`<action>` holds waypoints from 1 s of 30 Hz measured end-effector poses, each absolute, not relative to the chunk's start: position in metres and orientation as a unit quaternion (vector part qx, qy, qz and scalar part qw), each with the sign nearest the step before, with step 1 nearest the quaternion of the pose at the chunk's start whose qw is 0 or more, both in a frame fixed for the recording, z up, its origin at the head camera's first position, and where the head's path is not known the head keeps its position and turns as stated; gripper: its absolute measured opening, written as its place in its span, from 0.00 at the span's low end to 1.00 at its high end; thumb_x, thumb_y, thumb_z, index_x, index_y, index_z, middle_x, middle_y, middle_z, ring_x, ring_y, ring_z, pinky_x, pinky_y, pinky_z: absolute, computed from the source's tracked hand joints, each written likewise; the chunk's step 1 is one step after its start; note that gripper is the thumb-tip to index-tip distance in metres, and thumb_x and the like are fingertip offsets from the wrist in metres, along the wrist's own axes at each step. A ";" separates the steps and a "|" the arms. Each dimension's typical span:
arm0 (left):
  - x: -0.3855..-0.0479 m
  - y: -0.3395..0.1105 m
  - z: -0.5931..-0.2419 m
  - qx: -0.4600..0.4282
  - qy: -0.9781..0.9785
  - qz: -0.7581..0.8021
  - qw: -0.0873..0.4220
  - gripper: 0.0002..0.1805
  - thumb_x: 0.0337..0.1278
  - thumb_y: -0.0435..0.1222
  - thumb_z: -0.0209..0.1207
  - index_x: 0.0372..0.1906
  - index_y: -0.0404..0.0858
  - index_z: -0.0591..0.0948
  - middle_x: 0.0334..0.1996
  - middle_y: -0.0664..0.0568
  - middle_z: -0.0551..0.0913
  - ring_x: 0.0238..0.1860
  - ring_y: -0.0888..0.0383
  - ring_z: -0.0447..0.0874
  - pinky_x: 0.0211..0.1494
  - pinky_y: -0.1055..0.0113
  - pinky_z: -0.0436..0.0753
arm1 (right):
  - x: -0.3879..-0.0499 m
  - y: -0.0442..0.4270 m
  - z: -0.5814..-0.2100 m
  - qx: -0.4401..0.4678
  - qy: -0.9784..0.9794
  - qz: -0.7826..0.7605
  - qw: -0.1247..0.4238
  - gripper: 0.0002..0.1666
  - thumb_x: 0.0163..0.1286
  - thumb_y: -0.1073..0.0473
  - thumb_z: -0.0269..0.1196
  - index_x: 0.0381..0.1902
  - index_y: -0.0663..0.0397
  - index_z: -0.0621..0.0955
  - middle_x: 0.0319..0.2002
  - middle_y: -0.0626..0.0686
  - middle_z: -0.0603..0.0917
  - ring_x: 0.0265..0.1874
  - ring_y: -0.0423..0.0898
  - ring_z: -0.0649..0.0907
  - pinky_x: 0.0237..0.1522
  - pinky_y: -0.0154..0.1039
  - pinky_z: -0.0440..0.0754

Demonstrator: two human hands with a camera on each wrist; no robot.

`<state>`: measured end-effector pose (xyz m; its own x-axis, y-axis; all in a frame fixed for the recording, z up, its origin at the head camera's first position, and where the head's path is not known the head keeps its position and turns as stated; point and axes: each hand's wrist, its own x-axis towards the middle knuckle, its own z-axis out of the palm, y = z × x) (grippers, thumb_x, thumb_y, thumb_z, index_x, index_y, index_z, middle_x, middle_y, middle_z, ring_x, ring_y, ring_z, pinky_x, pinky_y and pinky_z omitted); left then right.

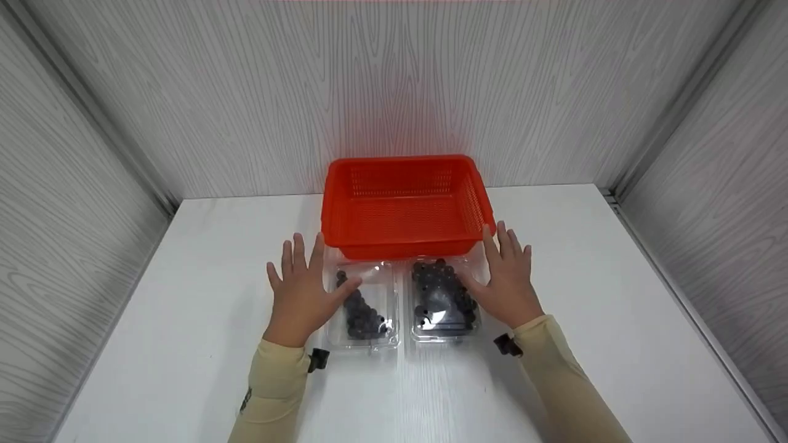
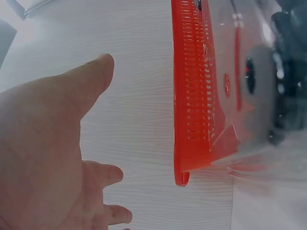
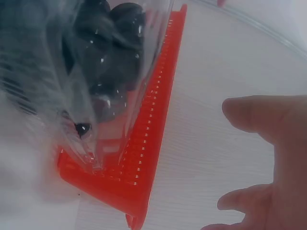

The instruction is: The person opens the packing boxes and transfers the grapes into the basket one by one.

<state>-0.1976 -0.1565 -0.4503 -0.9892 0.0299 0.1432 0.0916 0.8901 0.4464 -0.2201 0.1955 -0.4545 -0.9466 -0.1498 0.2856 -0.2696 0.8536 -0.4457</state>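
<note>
Left hand (image 1: 305,303): fingers spread, holding nothing, beside the left box (image 1: 383,288).
Right hand (image 1: 512,284): likewise spread, unloaded, beside the right box (image 1: 441,303).
Fruit (image 1: 364,321): dark, inside both boxes, paired probably for one per hand.
Basket (image 1: 403,249): just far of them, seemingly within both hands' reach.

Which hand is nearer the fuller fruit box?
Right. The right hand is just right of the fuller fruit box, overlapping its edge in the head view; the left hand is farther off to its left, by the other box.
</note>
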 end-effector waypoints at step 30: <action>-0.190 -0.147 -0.443 -0.041 -0.972 -0.229 0.032 0.59 0.61 0.71 0.54 0.85 0.43 0.45 0.83 0.35 0.39 0.82 0.33 0.33 0.75 0.26 0.33 | -0.218 0.201 -0.452 0.115 -0.950 0.270 0.106 0.54 0.73 0.45 0.65 0.84 0.57 0.51 0.82 0.66 0.51 0.79 0.67 0.55 0.73 0.69 0.61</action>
